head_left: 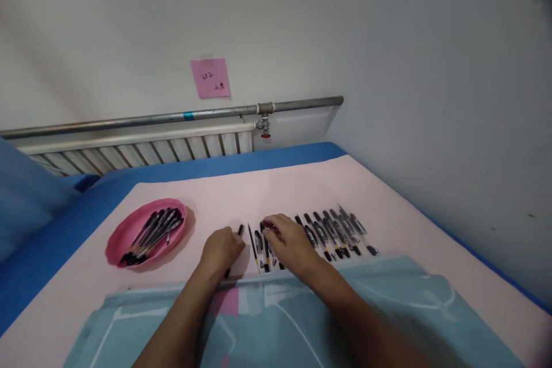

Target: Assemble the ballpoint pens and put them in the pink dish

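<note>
My left hand [222, 252] is closed around a black pen [240, 230] whose tip sticks out past the fingers. My right hand [290, 241] lies beside it, fingers pinched on a black pen part [264, 227] at the left end of a row. That row of black pens [334, 233] lies side by side on the pink sheet [276, 190], running right from my right hand. A thin refill [253, 247] rests between the two hands. A pink oval dish [125, 236] holding several black pens [153, 233] sits to the left of my left hand.
A light blue patterned cloth [388, 305] covers the near edge under my forearms. A blue cover [64, 224] borders the pink sheet. Behind are a radiator [142, 152], a metal pipe [172, 118] with a red valve [265, 135], and a pink note [210, 77] on the white wall.
</note>
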`<state>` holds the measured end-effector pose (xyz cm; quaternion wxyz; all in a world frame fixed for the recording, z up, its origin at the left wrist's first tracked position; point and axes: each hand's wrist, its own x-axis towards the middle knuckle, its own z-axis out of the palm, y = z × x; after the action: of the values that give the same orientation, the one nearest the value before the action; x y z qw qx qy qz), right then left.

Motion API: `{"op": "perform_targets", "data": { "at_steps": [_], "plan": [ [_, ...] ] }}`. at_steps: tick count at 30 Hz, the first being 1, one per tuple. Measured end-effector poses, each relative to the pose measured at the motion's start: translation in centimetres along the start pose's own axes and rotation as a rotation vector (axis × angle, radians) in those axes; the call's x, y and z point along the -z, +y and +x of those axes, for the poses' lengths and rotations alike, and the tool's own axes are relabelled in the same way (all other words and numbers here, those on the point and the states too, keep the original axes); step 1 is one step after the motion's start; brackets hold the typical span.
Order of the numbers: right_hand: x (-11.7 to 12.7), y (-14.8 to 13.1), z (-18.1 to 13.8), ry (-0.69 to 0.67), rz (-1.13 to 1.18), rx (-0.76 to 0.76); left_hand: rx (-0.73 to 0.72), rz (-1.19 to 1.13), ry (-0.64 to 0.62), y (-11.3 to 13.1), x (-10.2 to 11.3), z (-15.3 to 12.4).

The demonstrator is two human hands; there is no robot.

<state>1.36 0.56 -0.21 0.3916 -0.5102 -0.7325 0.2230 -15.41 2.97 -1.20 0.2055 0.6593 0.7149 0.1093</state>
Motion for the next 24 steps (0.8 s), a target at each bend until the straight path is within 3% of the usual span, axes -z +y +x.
{"op": "perform_targets", "data": {
  "at_steps": [2, 6, 10, 13, 17, 20, 24],
  "plan": [
    [-0.2, -0.2, 0.0, -0.020, 0.050, -0.048, 0.007, -0.236, -0.021, 0.1, 0.2, -0.3],
    [-0.6, -0.4, -0.1, -0.067, 0.265, -0.189, -0.071, -1.048, -0.239, 1.2, 0.2, -1.4],
    [-0.6, -0.3, 0.0, -0.162, 0.438, -0.254, -0.148, -1.222, -0.396, 1.9, -0.2, -1.9],
    [-0.2, -0.1, 0.2, -0.177, 0.518, -0.356, -0.159, -1.033, -0.318, 1.4, -0.8, -1.3],
    [0.6, 0.0, 0.4, -0.061, 0.448, -0.419, -0.174, -0.371, -0.041, 0.7, -1.8, -0.3],
    [0.9, 0.1, 0.5, -0.012, 0.384, -0.377, -0.157, 0.002, -0.017, 1.1, -2.1, -0.2],
    [0.7, 0.3, 0.6, 0.022, 0.293, -0.292, -0.120, 0.212, -0.041, 2.0, -1.9, -0.7]
  ]
}}
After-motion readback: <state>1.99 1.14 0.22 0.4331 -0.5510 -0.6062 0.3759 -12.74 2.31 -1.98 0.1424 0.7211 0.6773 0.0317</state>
